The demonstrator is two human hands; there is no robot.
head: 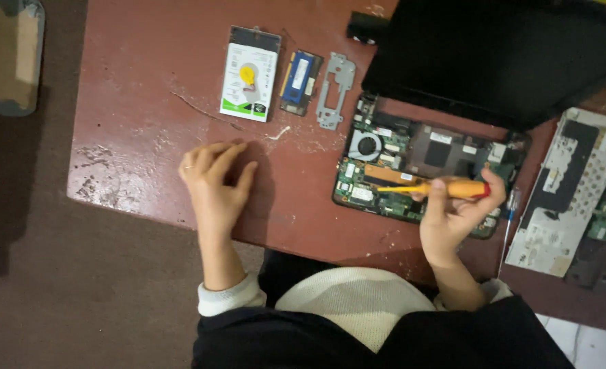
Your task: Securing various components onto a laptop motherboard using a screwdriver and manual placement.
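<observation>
My right hand [456,215] grips a screwdriver [446,188] with an orange handle, its tip pointing left over the exposed green circuit board [378,198] of an opened laptop [426,167]. A round fan [367,145] sits at the board's upper left. The laptop's black lid [501,58] stands open behind it. My left hand [214,181] rests on the reddish-brown table [145,82] to the left of the laptop, fingers curled down and holding nothing.
Behind my left hand lie a white-labelled hard drive [249,74], a memory module [300,82] and a grey metal bracket [335,91]. A removed keyboard panel [569,191] lies at the right, with a second thin screwdriver [508,229] beside it. A cardboard piece [5,55] sits on the floor, left.
</observation>
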